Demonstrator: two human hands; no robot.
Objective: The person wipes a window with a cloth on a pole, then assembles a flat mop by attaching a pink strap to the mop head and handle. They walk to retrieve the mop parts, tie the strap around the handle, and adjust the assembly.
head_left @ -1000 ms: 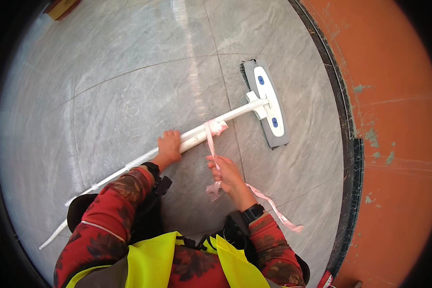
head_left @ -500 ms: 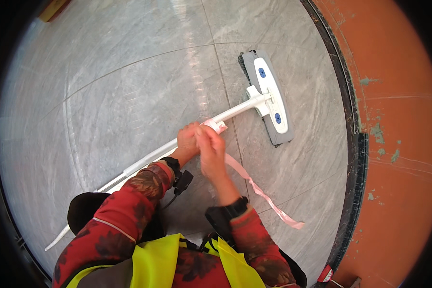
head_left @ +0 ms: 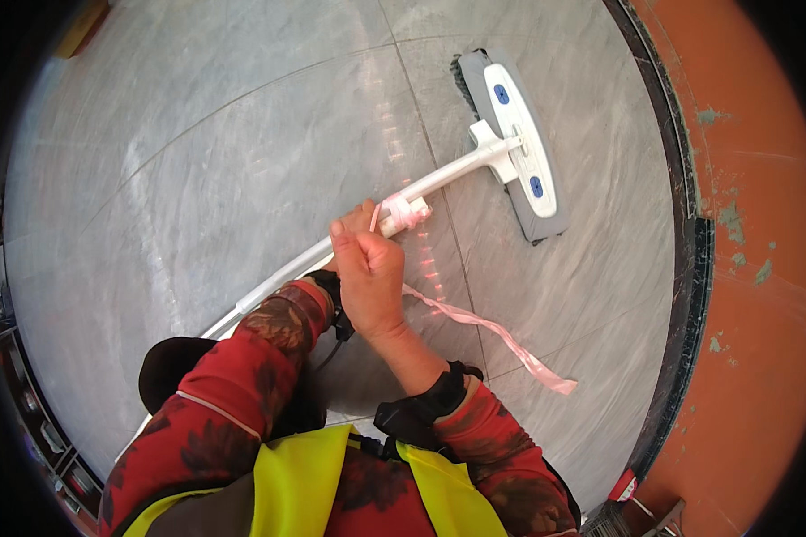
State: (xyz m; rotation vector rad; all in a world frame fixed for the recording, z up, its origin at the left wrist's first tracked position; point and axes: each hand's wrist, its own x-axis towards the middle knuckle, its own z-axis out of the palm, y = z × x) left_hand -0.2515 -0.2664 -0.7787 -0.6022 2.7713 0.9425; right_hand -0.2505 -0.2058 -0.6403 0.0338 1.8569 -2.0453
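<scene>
A white mop [head_left: 457, 170] with a flat grey head [head_left: 535, 192] lies slanting across the floor. Pink ribbon [head_left: 401, 213] is wrapped round its pole and the white end of a second rod beside it. My left hand [head_left: 360, 217] is closed round the poles just below the wrapping, its fingers partly covered by my other hand. Closed in a fist, my right hand [head_left: 373, 277] holds the ribbon in front of the left wrist. A short taut stretch runs from the fist up to the wrapping. The loose ribbon tail [head_left: 501, 333] trails off to the right.
Grey tiled floor [head_left: 269, 152] lies under the mop. To the right, a dark border strip [head_left: 681, 179] meets an orange-brown floor [head_left: 761, 295]. Shelving with assorted items [head_left: 45, 430] stands at the lower left edge. A black cap-like shape [head_left: 175, 371] shows beside my left arm.
My right hand has moved from the wrapping down and left, drawing the ribbon with it. The mop and the floor sit higher and further right in the view.
</scene>
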